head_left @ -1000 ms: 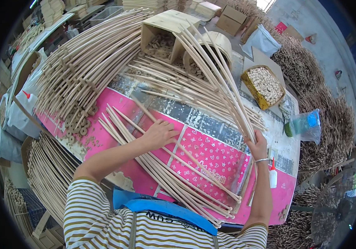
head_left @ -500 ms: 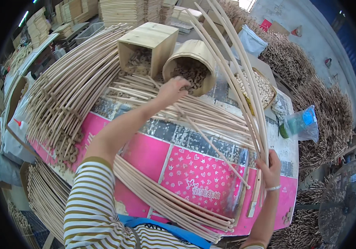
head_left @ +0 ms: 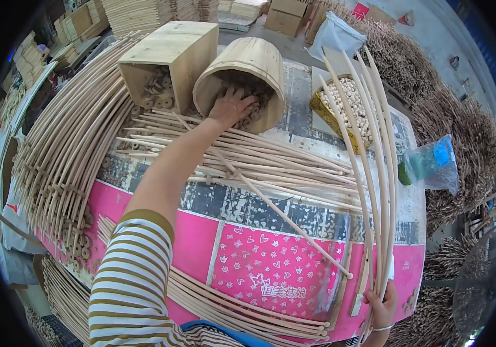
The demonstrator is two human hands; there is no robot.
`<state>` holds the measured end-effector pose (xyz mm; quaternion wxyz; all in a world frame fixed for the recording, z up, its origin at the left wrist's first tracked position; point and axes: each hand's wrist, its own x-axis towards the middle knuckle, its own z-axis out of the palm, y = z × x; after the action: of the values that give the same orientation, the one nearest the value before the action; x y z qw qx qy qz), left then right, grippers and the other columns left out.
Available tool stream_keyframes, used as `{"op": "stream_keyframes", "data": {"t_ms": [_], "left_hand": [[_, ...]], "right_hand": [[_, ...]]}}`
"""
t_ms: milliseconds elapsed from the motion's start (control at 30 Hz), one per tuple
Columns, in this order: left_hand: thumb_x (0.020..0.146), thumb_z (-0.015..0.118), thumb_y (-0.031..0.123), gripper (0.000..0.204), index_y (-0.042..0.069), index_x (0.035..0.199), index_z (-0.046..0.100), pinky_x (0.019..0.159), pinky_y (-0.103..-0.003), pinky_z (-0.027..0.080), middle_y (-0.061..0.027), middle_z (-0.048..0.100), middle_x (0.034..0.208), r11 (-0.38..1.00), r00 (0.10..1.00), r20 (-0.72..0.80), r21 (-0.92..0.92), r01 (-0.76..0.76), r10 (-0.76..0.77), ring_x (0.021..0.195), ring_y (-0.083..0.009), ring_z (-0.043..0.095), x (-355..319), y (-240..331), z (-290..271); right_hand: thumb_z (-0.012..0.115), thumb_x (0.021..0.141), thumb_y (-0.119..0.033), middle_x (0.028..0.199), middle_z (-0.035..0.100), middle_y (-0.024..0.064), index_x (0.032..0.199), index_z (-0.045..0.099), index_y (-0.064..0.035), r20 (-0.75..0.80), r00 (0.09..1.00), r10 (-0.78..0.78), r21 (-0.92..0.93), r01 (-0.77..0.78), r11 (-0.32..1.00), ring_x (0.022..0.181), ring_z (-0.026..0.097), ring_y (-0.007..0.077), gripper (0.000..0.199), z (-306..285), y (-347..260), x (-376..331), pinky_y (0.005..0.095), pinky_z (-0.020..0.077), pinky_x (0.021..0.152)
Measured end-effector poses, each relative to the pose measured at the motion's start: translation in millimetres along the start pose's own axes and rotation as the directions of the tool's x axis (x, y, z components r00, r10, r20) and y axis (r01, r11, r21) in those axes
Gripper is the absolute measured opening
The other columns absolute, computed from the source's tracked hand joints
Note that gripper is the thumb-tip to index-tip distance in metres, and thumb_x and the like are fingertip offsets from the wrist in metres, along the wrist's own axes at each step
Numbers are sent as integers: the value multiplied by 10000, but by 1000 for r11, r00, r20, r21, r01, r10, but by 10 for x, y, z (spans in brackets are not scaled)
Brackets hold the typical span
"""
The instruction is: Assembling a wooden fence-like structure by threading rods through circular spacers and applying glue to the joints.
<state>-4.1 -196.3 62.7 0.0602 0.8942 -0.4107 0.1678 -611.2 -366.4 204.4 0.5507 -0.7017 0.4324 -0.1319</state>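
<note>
- The left hand (head_left: pixel 231 106) reaches into the mouth of a round wooden bucket (head_left: pixel 246 75) lying on its side, fingers curled among the small wooden rings (head_left: pixel 246 87) inside; whether it has gripped any cannot be told.
- The right hand (head_left: pixel 382 306) is closed around the lower ends of a bundle of long bent sticks (head_left: pixel 375 173) that arch up the right side of the table (head_left: pixel 144 202).
- A square wooden box (head_left: pixel 170 58), also on its side, sits just left of the bucket with more rings in it.
- Straight sticks (head_left: pixel 259 162) lie across the table below both containers.
- A yellow basket of beads (head_left: pixel 346 110) stands right of the bucket.
</note>
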Motion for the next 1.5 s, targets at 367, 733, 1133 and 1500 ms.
{"op": "stream_keyframes", "data": {"t_ms": [367,733,1133,1500], "left_hand": [[864,688,324,402,258,1239,560,840,-440,550,-76,502,1248,995,1000,-4,-97,-7,7,1124,-345,579,-54,35,3],[843,696,182,297,171,1119,587,808,-458,541,-99,614,1141,957,977,-211,-282,-69,8,1021,-319,644,14,-44,47],[931,698,207,233,79,1117,642,447,-163,386,-16,677,912,-496,861,494,-782,378,-123,636,-81,564,-688,-229,-912],[915,706,162,190,86,1075,635,461,-156,419,-5,675,904,-526,828,454,-816,239,-329,652,-70,576,-1642,-250,-1440]], "right_hand": [[702,830,10,863,640,71,1073,557,20,-76,997,22,42,-19,999,680,624,112,283,22,334,-51,244,539,624],[693,832,21,810,648,75,1104,560,22,-37,997,65,56,-63,996,650,642,133,303,47,364,-91,255,542,591],[712,811,26,851,657,68,1083,566,7,168,986,26,-21,-23,1000,707,640,118,309,136,196,-286,250,545,637],[750,812,-28,935,658,50,1074,590,4,378,926,11,-39,4,999,791,637,117,309,559,164,-434,256,542,673]]}}
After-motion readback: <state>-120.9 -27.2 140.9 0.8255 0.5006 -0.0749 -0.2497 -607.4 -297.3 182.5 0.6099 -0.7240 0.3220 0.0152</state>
